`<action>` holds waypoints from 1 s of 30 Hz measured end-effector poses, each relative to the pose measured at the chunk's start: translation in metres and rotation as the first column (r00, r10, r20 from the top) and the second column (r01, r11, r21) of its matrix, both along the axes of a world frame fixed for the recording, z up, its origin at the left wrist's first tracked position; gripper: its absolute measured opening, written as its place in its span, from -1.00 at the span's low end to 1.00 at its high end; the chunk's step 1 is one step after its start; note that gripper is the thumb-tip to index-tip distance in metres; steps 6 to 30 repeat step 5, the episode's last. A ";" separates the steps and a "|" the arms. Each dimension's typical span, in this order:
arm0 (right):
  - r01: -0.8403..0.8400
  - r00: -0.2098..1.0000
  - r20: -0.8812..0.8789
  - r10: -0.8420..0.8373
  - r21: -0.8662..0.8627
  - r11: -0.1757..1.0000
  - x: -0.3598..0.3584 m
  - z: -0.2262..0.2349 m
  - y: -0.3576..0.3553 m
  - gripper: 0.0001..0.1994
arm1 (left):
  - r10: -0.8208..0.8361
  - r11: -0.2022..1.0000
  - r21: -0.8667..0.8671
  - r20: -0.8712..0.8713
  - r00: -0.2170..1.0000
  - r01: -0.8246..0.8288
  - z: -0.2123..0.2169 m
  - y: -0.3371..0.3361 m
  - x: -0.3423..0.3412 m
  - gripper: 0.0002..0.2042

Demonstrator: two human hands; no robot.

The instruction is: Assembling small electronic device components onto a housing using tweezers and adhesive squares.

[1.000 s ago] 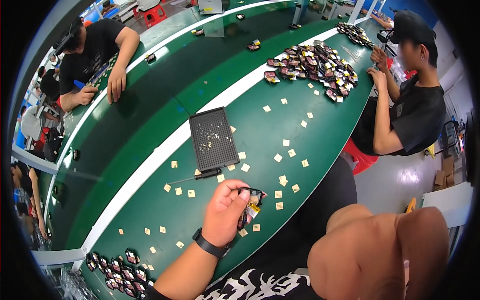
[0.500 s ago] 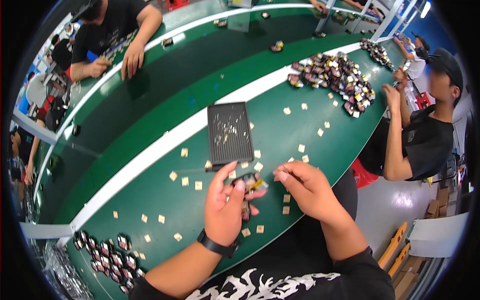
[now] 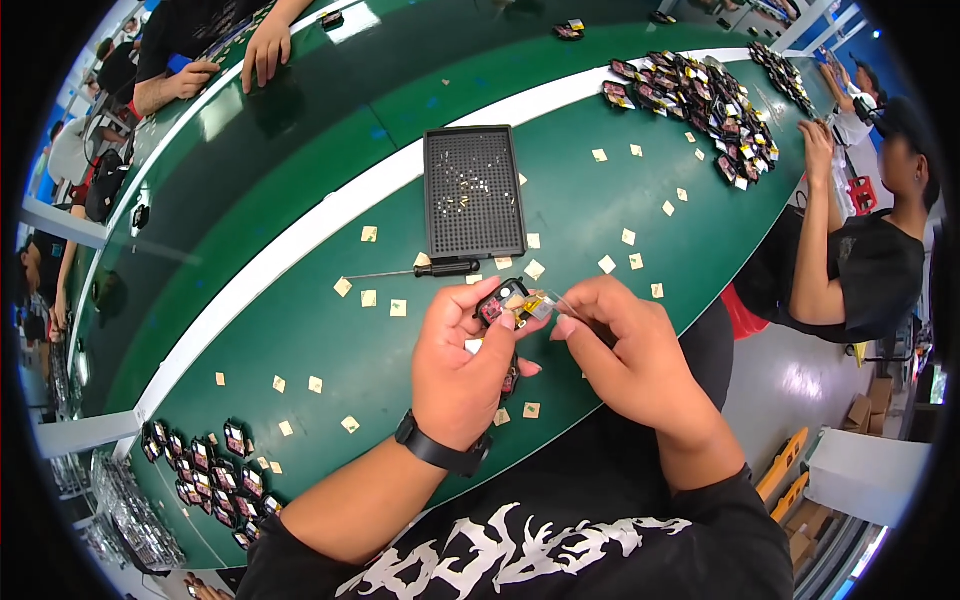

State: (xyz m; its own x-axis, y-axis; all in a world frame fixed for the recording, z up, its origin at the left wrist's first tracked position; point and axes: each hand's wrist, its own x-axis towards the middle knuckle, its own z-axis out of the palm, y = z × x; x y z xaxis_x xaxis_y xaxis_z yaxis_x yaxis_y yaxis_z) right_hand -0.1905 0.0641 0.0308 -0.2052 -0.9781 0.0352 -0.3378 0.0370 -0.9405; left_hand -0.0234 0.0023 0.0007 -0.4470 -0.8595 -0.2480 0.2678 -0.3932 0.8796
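My left hand (image 3: 460,375) is closed round a small black-cased electronic unit (image 3: 492,305). Its open face shows a reddish circuit board, with a yellow-and-silver flex piece (image 3: 538,307) sticking out to the right. A second similar unit (image 3: 511,376) shows lower down among the same hand's fingers. Just right of the flex piece, my right hand (image 3: 625,345) pinches a thin, clear strip (image 3: 562,300); whether it touches the flex cannot be made out. Beyond my hands lies a screwdriver (image 3: 447,269) with a black handle, below a black perforated tray (image 3: 432,200) holding tiny metallic parts.
Small cream squares (image 3: 398,308) are scattered over the green table (image 3: 300,335). Units are heaped at the far right (image 3: 700,110) and grouped at the near left (image 3: 215,480). A white rail (image 3: 290,235) runs behind the tray. Co-workers sit across (image 3: 210,40) and at right (image 3: 860,260).
The whole scene has shifted upward in view. My left hand has turned the unit so its board shows more plainly, and the strip in my right hand is closer to the flex piece.
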 end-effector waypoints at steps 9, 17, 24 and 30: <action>-0.162 0.937 -0.322 0.135 -0.058 0.985 -0.008 0.001 0.001 -0.71 | -0.052 0.996 -0.074 0.035 0.998 0.055 -0.005 0.002 0.001 -0.62; -0.162 0.937 -0.322 0.135 -0.058 0.985 -0.008 0.001 0.001 -0.71 | -0.052 0.996 -0.074 0.035 0.998 0.055 -0.005 0.002 0.001 -0.62; -0.162 0.937 -0.322 0.135 -0.058 0.985 -0.008 0.001 0.001 -0.71 | -0.052 0.996 -0.074 0.035 0.998 0.055 -0.005 0.002 0.001 -0.62; -0.162 0.937 -0.322 0.135 -0.058 0.985 -0.008 0.001 0.001 -0.71 | -0.052 0.996 -0.074 0.035 0.998 0.055 -0.005 0.002 0.001 -0.62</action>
